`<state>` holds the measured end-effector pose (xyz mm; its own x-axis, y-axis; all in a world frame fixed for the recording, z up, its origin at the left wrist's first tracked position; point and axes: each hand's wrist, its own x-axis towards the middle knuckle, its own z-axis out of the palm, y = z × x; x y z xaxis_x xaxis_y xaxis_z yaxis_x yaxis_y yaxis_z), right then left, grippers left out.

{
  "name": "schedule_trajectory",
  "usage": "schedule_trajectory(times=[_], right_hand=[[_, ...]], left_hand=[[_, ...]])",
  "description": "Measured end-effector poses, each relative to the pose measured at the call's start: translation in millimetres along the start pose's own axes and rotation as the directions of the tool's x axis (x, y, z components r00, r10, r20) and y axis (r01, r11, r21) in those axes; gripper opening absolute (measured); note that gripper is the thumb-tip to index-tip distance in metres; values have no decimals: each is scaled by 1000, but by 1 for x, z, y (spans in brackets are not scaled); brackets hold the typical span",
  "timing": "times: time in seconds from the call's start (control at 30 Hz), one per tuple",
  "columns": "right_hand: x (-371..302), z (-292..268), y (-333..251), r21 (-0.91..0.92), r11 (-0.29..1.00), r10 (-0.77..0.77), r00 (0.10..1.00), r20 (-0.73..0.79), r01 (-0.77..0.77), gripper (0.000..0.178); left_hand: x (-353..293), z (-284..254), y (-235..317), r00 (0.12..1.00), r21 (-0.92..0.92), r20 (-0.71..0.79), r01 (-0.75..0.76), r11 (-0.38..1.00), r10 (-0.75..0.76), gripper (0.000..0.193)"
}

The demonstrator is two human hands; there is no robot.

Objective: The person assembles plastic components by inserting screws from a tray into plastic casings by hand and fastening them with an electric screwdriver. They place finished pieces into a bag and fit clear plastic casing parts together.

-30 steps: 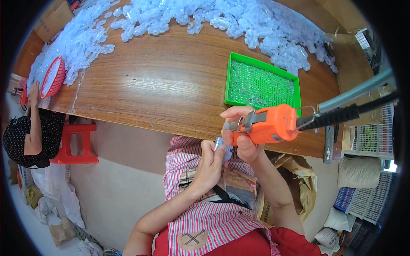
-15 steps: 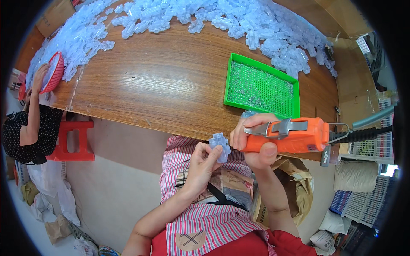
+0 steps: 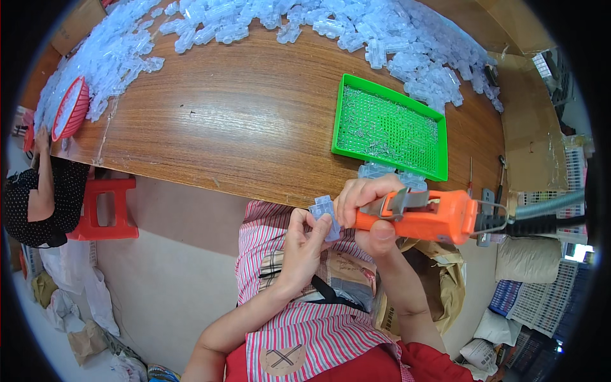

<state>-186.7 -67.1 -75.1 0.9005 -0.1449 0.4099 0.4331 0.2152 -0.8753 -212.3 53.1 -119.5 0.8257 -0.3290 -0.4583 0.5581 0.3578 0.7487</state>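
Nearest, a clear plastic piece is pinched by the left hand's grip over the striped apron, near the edge of the surface, much as half a second ago. The orange power tool is grasped in the right hand's grip, with fingers and thumb wrapped around it. Since the previous frame the tool has been lowered, and the right fingers have been brought just beside the piece. The tool's front end is hidden, so contact cannot be told. Beyond, loose clear parts beside the green tray have been further uncovered. Small metal bits are held in the tray. Farther back, a clear plastic heap is spread. At far left, a co-worker's hand, earlier seen at the red basket, has been lowered.
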Motion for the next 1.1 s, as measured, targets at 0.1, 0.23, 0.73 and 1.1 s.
schedule_trajectory(times=[0.1,0.23,0.73,1.1], right_hand=[[-2,0,4,-40,999,-6,1000,-6,5,52],[-3,-1,6,-36,999,11,1000,-13,-11,52],[39,-12,-64,-195,979,43,998,-49,-52,43],[16,2,-32,36,997,70,994,-83,-68,70]], left_hand=[[0,2,0,1000,-33,2,-20,999,20,24],[0,0,0,998,-13,9,-57,998,58,24],[-6,-11,16,996,-172,-87,-13,985,-2,38],[1,-3,2,990,-240,-58,114,964,-131,33]])
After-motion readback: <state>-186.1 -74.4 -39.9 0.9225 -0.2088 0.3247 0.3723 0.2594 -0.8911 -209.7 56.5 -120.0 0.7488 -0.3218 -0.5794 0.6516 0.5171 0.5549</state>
